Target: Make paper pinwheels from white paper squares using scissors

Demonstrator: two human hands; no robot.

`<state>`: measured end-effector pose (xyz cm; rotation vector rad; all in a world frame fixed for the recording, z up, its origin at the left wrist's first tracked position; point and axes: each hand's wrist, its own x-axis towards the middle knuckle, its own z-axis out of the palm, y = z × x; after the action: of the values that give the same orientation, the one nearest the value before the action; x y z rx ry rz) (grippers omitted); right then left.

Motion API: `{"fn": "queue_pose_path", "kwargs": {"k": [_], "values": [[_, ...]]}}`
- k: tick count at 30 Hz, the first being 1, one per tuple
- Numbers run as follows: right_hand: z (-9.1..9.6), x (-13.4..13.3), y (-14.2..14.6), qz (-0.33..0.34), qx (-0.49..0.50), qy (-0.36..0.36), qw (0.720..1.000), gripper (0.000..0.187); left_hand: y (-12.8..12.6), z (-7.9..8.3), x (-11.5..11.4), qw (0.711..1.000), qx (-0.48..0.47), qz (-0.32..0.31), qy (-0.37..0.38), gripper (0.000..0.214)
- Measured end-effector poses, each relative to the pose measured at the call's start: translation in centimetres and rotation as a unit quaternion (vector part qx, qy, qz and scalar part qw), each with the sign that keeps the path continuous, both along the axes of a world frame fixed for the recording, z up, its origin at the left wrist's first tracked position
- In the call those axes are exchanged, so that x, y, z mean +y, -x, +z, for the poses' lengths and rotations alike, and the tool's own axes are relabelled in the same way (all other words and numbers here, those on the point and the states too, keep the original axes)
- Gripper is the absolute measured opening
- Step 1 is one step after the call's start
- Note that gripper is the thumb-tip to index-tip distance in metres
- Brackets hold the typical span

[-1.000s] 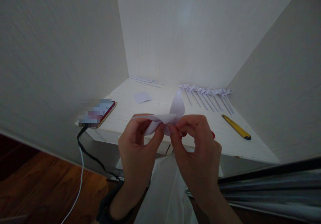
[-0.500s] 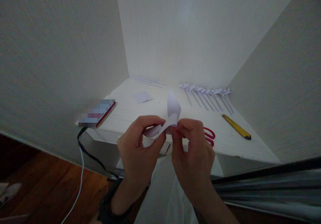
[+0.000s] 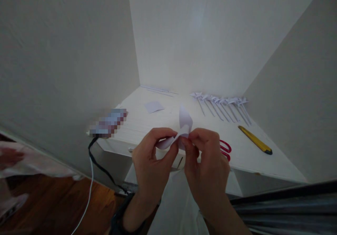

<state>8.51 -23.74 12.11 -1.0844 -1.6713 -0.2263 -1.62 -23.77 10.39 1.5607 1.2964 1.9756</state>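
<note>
Both my hands pinch one small piece of white paper (image 3: 184,121) in front of a white desk (image 3: 147,122). My left hand (image 3: 154,163) grips its curled lower flap between thumb and fingers. My right hand (image 3: 206,161) squeezes the paper's middle with closed fingertips, and a pointed flap stands up above them. A dark band sits on my left wrist.
Red-handled scissors (image 3: 225,149) lie just behind my right hand. A yellow utility knife (image 3: 255,141) lies at the right. Several folded paper pinwheels on sticks (image 3: 222,105) line the back. A paper square (image 3: 154,106), a phone (image 3: 107,123) with cables (image 3: 91,165), and pale cloth at the left edge.
The hands have bent the paper's flaps closer together and sunk slightly lower. The view shifted, and a pale cloth shape appeared at the left edge.
</note>
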Motion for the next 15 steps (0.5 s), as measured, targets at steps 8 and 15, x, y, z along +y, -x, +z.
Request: {"fn": "queue_pose_path", "kwargs": {"k": [8, 15], "values": [[0.0, 1.3, -0.5, 0.034, 0.020, 0.004, 0.999, 0.026, 0.3, 0.6, 0.7, 1.000, 0.020, 0.009, -0.009, 0.026], [-0.1, 0.7, -0.8, 0.076, 0.062, 0.009, 0.995, 0.009, 0.0, 0.6, 0.8, 0.999, -0.047, -0.007, -0.018, 0.023]]}}
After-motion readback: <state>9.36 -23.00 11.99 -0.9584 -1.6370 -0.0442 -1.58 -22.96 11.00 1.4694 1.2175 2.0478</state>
